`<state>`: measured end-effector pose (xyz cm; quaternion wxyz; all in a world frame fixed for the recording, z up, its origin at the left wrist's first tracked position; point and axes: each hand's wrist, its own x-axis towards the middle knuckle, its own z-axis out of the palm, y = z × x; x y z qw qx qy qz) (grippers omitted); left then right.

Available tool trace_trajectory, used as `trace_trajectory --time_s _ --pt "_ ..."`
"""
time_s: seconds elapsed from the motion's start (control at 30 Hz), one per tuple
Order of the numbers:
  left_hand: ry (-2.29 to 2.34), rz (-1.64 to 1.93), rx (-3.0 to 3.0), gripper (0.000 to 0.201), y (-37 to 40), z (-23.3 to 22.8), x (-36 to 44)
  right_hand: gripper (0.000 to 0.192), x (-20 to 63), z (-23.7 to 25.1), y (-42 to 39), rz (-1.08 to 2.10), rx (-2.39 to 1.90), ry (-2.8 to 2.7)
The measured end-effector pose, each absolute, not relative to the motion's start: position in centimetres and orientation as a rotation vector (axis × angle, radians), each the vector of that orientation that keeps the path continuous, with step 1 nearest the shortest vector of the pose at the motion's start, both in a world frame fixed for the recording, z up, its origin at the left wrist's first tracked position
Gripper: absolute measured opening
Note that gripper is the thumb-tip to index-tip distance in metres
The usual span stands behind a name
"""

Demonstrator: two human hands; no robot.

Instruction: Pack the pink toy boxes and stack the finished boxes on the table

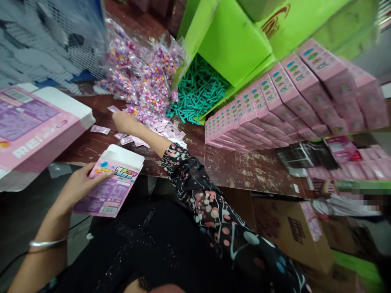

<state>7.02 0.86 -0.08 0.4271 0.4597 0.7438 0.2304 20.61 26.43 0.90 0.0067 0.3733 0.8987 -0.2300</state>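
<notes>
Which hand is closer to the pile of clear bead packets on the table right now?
Right. The right hand reaches onto the table at the foot of the bead packets. The left hand is lower down, off the table, holding the open pink box.

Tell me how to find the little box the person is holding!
Start at the worn wooden table and look to its near edge on the left. There the left hand holds a small pink box with its white top flap open. The other small pink boxes are closed and lined up in rows on the right.
</notes>
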Motion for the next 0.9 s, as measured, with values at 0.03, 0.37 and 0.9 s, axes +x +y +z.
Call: trace_trajectory --time_s 0.03,0.37,0.9 --pt "1.867 0.566 1.159 0.077 0.9 -0.2 6.9 0.03 20.9 1.1 26.3 -0.658 1.187 2.797" --pt "1.879 0.551 1.084 0.076 1.0 -1.0 6.6 0.038 39.9 6.8 32.6 -0.403 1.832 2.543" --pt "1.828 0.56 1.098 0.079 0.3 -0.4 8.2 0.025 43.6 8.6 33.0 -0.203 1.725 2.435"
